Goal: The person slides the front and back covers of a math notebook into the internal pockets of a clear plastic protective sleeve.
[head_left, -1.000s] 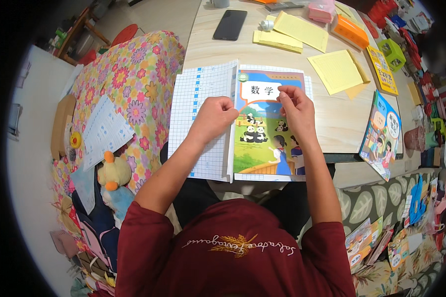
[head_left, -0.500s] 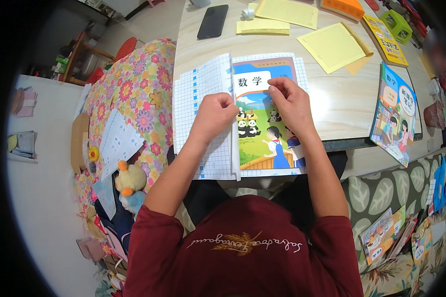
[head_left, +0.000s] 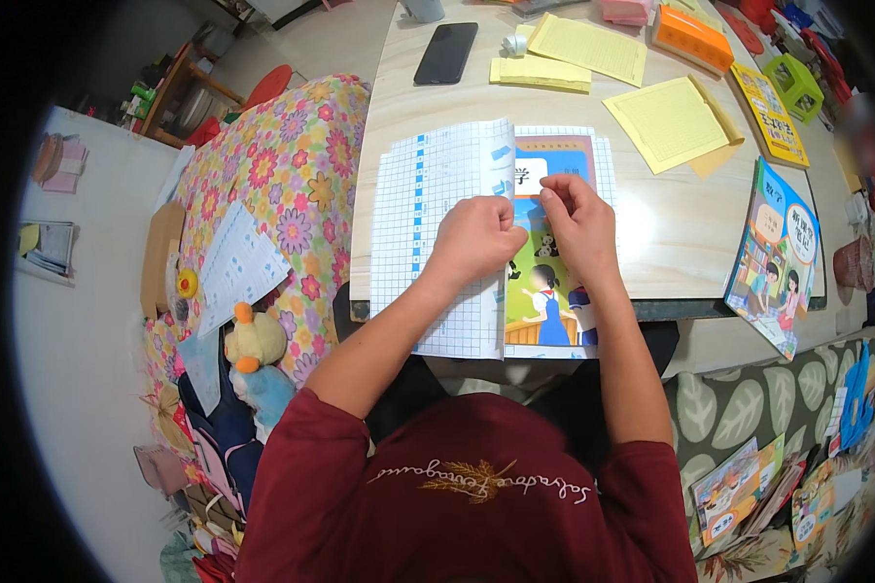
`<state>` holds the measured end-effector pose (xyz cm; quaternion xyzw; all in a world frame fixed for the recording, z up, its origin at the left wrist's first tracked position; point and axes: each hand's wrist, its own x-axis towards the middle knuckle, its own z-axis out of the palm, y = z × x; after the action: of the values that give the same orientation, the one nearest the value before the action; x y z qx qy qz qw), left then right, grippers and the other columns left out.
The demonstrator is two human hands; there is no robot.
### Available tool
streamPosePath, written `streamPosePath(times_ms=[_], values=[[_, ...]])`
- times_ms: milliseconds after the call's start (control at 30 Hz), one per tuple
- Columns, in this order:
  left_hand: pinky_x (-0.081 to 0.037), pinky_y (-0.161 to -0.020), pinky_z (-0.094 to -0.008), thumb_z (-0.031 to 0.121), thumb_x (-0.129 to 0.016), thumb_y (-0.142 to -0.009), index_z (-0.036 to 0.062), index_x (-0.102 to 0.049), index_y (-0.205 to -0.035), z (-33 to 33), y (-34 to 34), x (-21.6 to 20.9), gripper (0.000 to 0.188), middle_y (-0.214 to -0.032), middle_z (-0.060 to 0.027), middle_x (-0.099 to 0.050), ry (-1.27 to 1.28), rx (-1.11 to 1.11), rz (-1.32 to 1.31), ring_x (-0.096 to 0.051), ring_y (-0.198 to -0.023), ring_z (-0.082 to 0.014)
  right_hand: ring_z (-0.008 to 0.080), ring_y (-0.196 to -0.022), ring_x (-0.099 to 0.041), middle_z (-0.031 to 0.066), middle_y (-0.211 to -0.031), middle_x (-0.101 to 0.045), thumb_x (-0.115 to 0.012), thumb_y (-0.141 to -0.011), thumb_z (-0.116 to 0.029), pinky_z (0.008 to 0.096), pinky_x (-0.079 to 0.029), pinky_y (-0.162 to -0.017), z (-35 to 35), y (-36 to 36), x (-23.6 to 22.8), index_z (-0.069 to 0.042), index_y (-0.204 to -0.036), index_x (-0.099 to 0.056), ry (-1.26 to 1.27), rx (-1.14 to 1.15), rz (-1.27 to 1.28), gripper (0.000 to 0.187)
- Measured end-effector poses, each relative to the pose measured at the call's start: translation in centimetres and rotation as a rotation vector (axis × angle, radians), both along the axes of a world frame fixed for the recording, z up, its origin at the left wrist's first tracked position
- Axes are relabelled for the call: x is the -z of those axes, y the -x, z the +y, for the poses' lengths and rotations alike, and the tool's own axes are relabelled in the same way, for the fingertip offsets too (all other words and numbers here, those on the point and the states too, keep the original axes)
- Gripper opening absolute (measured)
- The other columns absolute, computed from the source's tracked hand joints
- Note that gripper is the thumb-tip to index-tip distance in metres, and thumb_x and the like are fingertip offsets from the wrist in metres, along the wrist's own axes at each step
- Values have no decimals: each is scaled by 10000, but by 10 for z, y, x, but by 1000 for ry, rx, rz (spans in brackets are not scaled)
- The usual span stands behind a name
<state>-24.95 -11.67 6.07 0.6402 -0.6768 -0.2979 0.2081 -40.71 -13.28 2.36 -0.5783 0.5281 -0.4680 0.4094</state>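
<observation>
On the near edge of the table lies a blue and green textbook (head_left: 544,316) with cartoon children and pandas on its cover. A white gridded sheet (head_left: 428,282), seemingly a book-cover sheet, extends under it and folds over its left part. My left hand (head_left: 476,238) is closed at the fold's right edge and appears to grip it; the fingertips are partly hidden. Over the textbook's right side, my right hand (head_left: 581,228) curves with thumb and index finger slightly apart and nothing visible between them.
A black phone (head_left: 446,53) and yellow paper pads (head_left: 666,121) lie farther back. To the right are an orange box (head_left: 692,39), a yellow book (head_left: 770,117) and another blue workbook (head_left: 773,253) overhanging the edge. A flowered cover (head_left: 277,175) with plush toys stands left.
My left hand has moved right with the edge of the gridded sheet, which now covers more of the textbook's left side. My right hand stays near the book's right side. The view has shifted slightly.
</observation>
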Motion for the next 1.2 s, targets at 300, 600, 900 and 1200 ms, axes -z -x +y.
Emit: streamPosePath(times_ms=[300, 600, 900, 1200], values=[[-474, -563, -429, 176, -590, -693, 38, -583, -633, 4, 18, -6, 151, -638, -147, -628, 73, 24, -69, -618, -604, -340, 261, -732, -684, 109, -807, -710, -655, -839, -437, 351, -516, -669, -14, -7, -18, -26, -997, -691, -191, -28, 229, 441], [-486, -603, -438, 188, -593, -734, 24, -622, -721, 7, 21, -10, 167, -678, -150, -634, 108, 70, -60, -623, -655, -346, 284, -686, -670, 128, -744, -695, -673, -802, -359, 379, -510, -636, -28, -9, -19, -14, -830, -703, -210, -82, 472, 348], [-503, -815, -275, 174, -606, -922, -7, -571, -1198, 19, -122, -1, 332, -1103, -81, -644, 240, -405, 219, -608, -938, -158, 219, -608, -629, 119, -697, -667, -666, -840, -238, 344, -490, -592, -28, -3, -13, 17, -820, -657, -219, -123, 331, 257], [-509, -749, -229, 206, -504, -980, -79, -486, -1276, 32, -129, 20, 411, -1110, -112, -627, -152, -473, 1111, -611, -875, -118, 92, -520, -543, 48, -661, -623, -689, -856, -173, 245, -429, -484, -26, 2, -26, 2, -817, -602, -317, -132, 184, 199]])
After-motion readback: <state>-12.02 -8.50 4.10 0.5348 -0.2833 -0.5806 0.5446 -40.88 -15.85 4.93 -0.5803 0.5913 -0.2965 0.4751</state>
